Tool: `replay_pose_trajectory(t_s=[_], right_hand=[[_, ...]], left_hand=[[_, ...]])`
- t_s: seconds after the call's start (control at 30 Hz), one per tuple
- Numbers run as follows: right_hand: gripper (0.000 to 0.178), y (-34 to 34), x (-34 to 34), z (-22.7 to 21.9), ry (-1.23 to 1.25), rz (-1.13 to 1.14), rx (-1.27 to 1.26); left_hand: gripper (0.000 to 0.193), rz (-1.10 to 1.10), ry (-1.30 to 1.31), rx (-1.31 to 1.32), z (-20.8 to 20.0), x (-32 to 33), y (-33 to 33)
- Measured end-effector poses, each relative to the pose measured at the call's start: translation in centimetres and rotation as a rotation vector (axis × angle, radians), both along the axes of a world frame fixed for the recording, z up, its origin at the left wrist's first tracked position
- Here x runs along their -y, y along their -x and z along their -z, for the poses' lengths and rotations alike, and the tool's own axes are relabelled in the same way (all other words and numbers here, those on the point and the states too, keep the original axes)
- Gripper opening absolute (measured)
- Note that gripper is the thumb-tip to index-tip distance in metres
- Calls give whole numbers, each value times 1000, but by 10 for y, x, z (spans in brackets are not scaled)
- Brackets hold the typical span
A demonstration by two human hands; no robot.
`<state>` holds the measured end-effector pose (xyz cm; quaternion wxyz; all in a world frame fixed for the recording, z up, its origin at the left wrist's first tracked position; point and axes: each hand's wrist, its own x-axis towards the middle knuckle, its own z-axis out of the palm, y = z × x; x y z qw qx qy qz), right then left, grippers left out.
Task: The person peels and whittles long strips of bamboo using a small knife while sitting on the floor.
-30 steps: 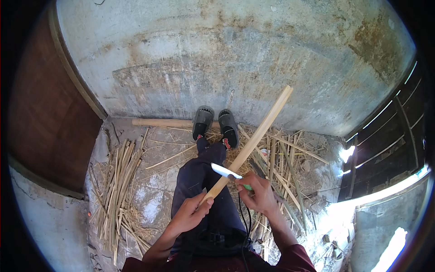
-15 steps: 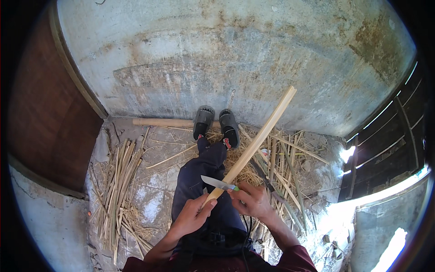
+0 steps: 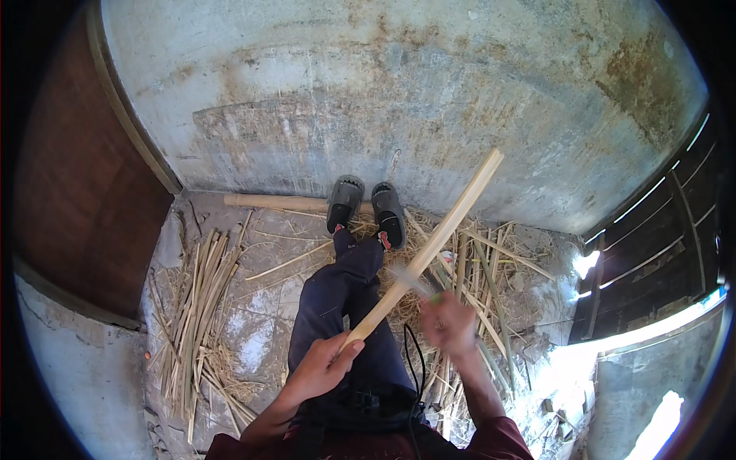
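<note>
My left hand (image 3: 326, 368) is closed round the near end of a long, pale bamboo strip (image 3: 452, 218). The strip slants up and away to the right, its far end in front of the wall. In my right hand (image 3: 448, 326) is a knife (image 3: 414, 284) with a green handle, both smeared by motion. The blade lies across the strip about midway along, pointing up and left. Whether its edge cuts into the strip is too blurred to tell.
On the floor to the left lies a pile of thin split strips (image 3: 195, 314). Shavings and more strips (image 3: 491, 299) are strewn to the right, and a round pole (image 3: 268, 202) lies along the wall (image 3: 307, 100). My feet in dark clogs (image 3: 346, 195) stand close to that wall.
My right hand has moved the knife up and right along the strip, away from my left hand. The left hand and the strip have hardly moved.
</note>
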<state>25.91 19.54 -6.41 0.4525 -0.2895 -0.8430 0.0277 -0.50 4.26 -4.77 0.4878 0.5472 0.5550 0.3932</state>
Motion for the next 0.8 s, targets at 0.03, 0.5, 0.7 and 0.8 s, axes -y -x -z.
replay_pose_trajectory(t_s=[0.03,0.5,0.7,0.8], right_hand=[[15,-17,-22,5,11,55,-153],[20,26,36,-22,150,-224,41],[20,28,37,-32,106,-227,89],[20,29,36,-36,104,-250,102]], left_hand=[[32,20,25,26,4,4,3],[39,-39,193,274,10,3,1],[42,17,118,205,5,0,-4],[42,6,91,175,0,0,-6]])
